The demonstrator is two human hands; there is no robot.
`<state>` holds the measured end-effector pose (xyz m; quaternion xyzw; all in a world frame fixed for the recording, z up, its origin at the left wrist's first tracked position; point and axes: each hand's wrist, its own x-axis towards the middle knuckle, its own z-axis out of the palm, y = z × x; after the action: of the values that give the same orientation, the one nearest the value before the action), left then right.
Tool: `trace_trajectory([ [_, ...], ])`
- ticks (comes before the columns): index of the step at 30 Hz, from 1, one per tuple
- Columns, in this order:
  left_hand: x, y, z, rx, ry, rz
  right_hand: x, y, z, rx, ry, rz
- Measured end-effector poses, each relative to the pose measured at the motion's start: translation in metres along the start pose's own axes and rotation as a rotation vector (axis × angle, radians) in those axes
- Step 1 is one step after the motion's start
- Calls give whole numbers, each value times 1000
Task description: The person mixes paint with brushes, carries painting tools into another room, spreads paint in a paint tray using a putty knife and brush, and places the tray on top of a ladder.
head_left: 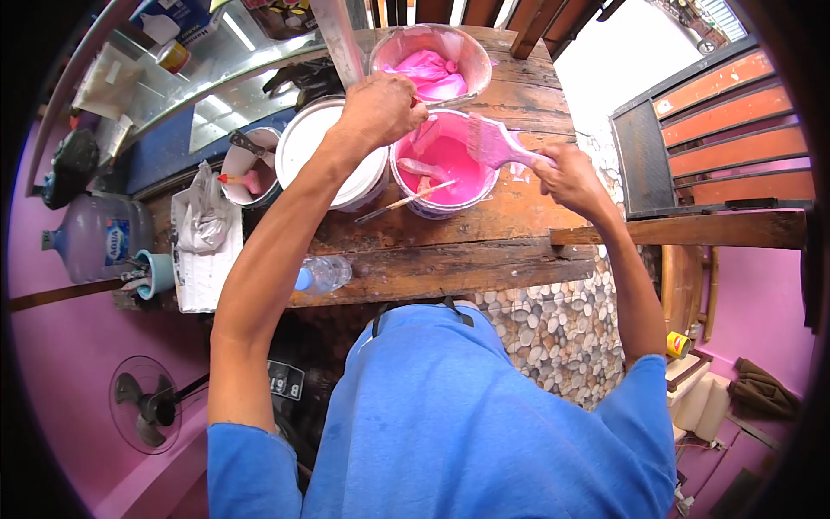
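My right hand (571,183) is closed round the handle of a wide, pink-stained paintbrush (493,145), whose bristles are over the right side of a bucket of bright pink paint (467,186). A thin stick (406,201) lies across that bucket's rim. At the far side of the table, my left hand (380,108) has its fingers curled at the near rim of a second bucket (471,59), which holds pink plastic or cloth (428,76). What the left fingers grip is too small to make out. A white lid (322,151) lies under my left forearm.
The wooden table (510,246) bears a clear bottle (327,274), a small pot (259,195) with a scraper and a grey plastic bag (206,216). Left are a water jug (99,238) and a fan (145,405); at right is a slatted wooden frame (726,151).
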<state>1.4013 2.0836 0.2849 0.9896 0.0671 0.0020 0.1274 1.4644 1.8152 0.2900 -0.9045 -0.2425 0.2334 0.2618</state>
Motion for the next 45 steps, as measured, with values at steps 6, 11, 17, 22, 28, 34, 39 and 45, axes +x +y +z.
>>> trace_trajectory([
  [6,-9,-5,-5,-30,123,36,69,2,44,-277,18,-344],
  [11,-14,-6,-13,-64,134,13,110,6,64,-344,10,-420],
  [17,-15,-7,-19,-72,123,-9,120,-9,67,-540,121,-457],
  [22,-9,-1,-16,-103,128,-6,89,-54,39,-171,0,-396],
  [28,-1,44,-13,-24,182,111,79,-40,60,-5,142,-490],
  [34,-70,76,-14,-542,97,-63,34,4,41,581,230,-149],
  [39,-131,54,116,-679,-266,-230,16,78,65,873,239,-104],
  [45,-123,47,170,-1234,13,-526,-2,79,72,872,286,-64],
])
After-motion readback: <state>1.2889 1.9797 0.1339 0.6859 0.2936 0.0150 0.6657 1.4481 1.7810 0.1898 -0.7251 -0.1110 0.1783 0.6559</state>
